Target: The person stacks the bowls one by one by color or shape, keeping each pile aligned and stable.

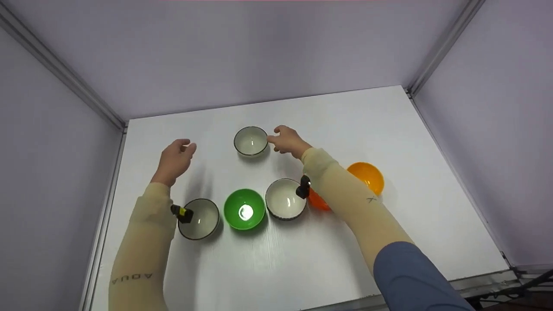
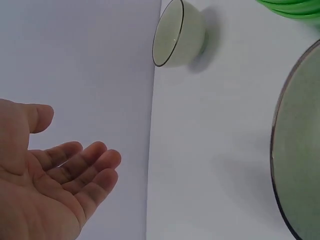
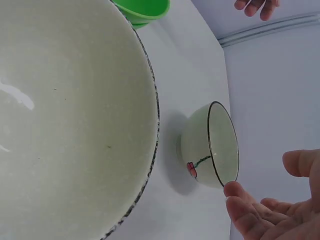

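Observation:
My right hand [image 1: 288,141] is just right of a white bowl [image 1: 250,141] with a dark rim, at the far part of the table. Its fingers are loosely spread, and in the right wrist view a fingertip [image 3: 234,189] overlaps the bowl's rim. A small red flower is painted on that bowl's outside [image 3: 197,145]. Off to the left, my left hand [image 1: 174,160] hovers with relaxed fingers and holds nothing. The nearest bowl below its wrist is a pale, dark-rimmed one [image 1: 203,220].
Across the table [image 1: 259,268], a green bowl [image 1: 242,201], another pale bowl [image 1: 283,198] and a red-orange bowl [image 1: 319,201] continue the row. The right forearm partly covers the red-orange one. A yellow-orange bowl [image 1: 369,175] stands farther right. Pale walls [image 1: 259,52] enclose the table.

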`<state>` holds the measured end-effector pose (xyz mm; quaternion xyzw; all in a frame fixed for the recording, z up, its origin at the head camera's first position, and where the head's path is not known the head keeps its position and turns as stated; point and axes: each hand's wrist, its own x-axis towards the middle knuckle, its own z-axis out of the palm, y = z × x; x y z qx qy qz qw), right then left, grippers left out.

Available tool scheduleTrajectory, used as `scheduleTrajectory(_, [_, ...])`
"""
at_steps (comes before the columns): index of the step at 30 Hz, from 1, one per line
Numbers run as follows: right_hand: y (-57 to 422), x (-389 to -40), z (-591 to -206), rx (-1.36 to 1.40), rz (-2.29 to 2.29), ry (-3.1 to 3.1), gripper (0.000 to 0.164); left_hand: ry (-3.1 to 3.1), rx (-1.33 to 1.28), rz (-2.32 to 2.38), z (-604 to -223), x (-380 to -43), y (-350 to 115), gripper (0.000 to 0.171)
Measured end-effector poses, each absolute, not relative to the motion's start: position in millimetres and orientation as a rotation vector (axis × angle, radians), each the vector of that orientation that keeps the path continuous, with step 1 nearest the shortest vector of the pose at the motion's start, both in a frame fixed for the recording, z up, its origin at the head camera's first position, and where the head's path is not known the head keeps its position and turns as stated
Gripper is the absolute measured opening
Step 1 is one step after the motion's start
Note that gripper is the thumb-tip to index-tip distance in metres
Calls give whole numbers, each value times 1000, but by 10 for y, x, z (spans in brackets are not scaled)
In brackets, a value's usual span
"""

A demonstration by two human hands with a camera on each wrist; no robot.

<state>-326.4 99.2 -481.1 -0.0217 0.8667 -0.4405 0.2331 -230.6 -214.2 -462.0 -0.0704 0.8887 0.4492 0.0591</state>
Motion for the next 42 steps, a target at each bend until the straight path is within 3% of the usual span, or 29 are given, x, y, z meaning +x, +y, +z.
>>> scheduleTrajectory(14, [965,-3243,-4964,178,-1312,2167,60,2574,-278,1245,-4801,-2774,-1505,64])
scheduleTrajectory(26, [885,-3147,-5105,150,-1383,2045,54,2368,-201,1139,-5050,-2783,-1084,63])
scheduleTrajectory(36, [832,-3088,-5138,163,-1442,1996,43,2368,-206,1179,-5147,-2724,-1058,57])
scheduleTrajectory(42, [785,-3057,-5120,198,-1440,2025,47,2396,-249,1168,-5151,-2708,-1032,57])
